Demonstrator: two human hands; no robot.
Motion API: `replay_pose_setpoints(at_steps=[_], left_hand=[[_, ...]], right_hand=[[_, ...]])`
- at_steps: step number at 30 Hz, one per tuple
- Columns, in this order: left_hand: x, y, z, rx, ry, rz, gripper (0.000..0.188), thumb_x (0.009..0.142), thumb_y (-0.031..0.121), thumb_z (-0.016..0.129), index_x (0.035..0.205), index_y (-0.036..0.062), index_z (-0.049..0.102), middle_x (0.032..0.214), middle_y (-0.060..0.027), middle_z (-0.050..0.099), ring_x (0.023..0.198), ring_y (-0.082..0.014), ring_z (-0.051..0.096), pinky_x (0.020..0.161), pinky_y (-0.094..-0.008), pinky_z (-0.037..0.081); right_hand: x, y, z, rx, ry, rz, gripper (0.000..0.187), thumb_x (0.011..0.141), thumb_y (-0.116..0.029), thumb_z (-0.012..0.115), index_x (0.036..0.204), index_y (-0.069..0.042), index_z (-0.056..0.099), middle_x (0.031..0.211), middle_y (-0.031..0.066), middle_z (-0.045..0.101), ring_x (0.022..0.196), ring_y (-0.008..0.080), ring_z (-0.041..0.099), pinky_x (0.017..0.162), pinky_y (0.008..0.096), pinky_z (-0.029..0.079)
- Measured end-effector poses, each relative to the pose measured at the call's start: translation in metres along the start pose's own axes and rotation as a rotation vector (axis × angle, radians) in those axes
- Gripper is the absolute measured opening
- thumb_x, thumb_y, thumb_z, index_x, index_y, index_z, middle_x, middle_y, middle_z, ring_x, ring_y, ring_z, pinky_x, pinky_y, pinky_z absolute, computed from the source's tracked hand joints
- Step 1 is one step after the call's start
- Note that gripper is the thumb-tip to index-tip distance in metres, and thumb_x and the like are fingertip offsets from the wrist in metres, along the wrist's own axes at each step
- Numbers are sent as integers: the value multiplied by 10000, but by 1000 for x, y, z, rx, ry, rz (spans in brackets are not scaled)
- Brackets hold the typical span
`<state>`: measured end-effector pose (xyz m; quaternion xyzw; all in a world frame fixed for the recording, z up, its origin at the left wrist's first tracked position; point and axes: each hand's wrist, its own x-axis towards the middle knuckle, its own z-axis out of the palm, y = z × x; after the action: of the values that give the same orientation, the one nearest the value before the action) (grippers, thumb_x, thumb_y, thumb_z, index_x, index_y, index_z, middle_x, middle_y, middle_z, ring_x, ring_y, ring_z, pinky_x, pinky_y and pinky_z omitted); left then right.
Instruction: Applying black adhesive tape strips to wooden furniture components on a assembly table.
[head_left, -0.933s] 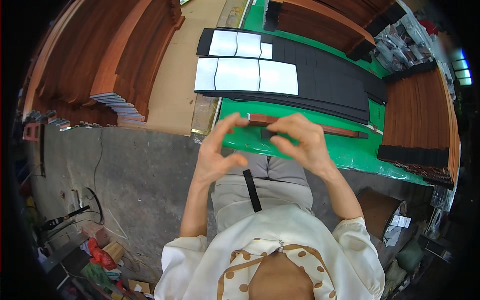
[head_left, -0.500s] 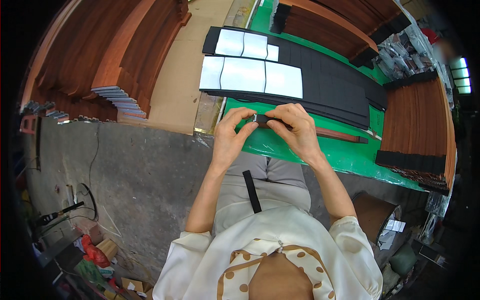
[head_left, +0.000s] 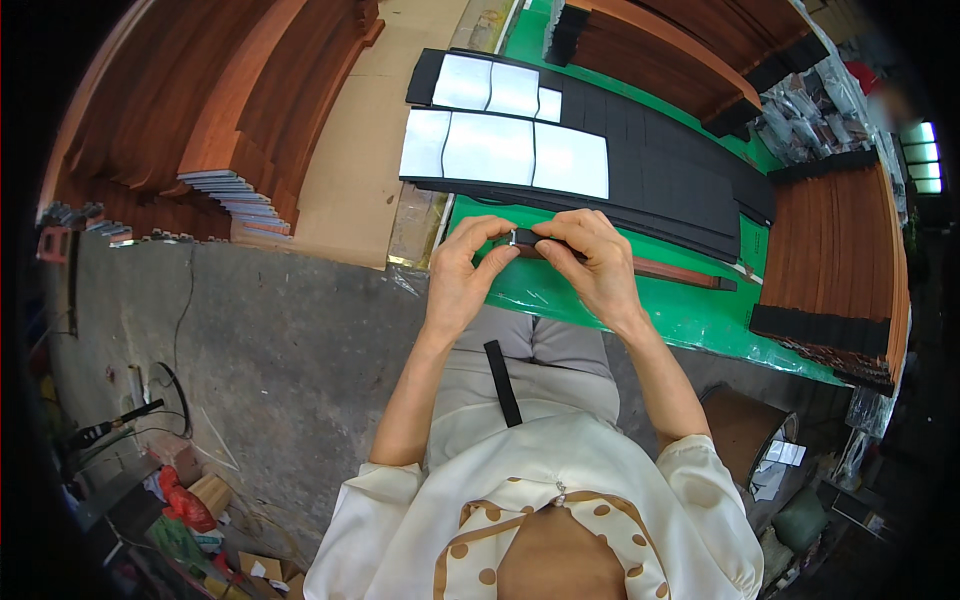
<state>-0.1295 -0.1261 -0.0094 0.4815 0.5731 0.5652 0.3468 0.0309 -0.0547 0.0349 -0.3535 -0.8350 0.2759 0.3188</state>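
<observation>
A long thin brown wooden strip (head_left: 672, 272) lies across the green table (head_left: 690, 320), one end raised between both hands. My left hand (head_left: 468, 268) pinches the strip's near end, where a small shiny piece shows. My right hand (head_left: 590, 258) grips the strip just beside it, fingers curled over the top. Right behind the hands lie long black sheets (head_left: 660, 180) with white glossy panels (head_left: 505, 152) on them.
Stacks of reddish-brown wooden slats stand at the left (head_left: 200, 110), the far back (head_left: 680, 40) and the right (head_left: 835, 270). A black strip (head_left: 502, 382) lies on my lap. The grey concrete floor (head_left: 250, 350) carries cables and clutter at the lower left.
Both hands have moved forward and down from chest height to the table edge, closing together on the end of the wooden strip.
</observation>
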Motion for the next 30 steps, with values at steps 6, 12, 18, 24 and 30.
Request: replay_pose_setpoints(at_steps=[6,12,18,24,30], left_hand=[[0,-1,1,-3,3,2,247,808,91,688,1035,7,641,1019,-102,634,902,-217,613,780,-308,483],[-1,-4,0,0,6,-6,245,800,79,690,1030,10,644,1020,-99,635,893,-211,615,778,-305,484],[0,-1,0,14,10,8,243,793,70,694,1022,8,645,1013,-99,639,890,-211,618,777,-302,486],[1,1,0,13,-5,-7,230,804,21,671,1031,6,639,1012,-73,626,899,-155,579,786,-278,455],[3,7,-8,39,-77,14,261,806,60,683,1060,20,639,1023,-68,619,913,-149,569,790,-273,450]], right_hand=[[-1,-3,0,-17,-4,1,176,730,-64,726,903,-46,706,836,40,631,726,197,554,621,317,455],[-3,-2,2,-20,7,-7,182,718,-64,735,897,-51,705,834,37,628,724,197,559,606,313,456],[-3,-3,1,-24,25,-25,188,711,-64,740,896,-56,703,836,36,627,722,197,560,601,311,457],[-3,-1,2,-42,37,-34,202,713,-66,742,910,-58,700,860,33,635,738,197,568,622,316,467],[-6,6,-18,33,87,49,241,750,-68,718,990,-60,696,991,75,662,865,237,603,723,327,494]])
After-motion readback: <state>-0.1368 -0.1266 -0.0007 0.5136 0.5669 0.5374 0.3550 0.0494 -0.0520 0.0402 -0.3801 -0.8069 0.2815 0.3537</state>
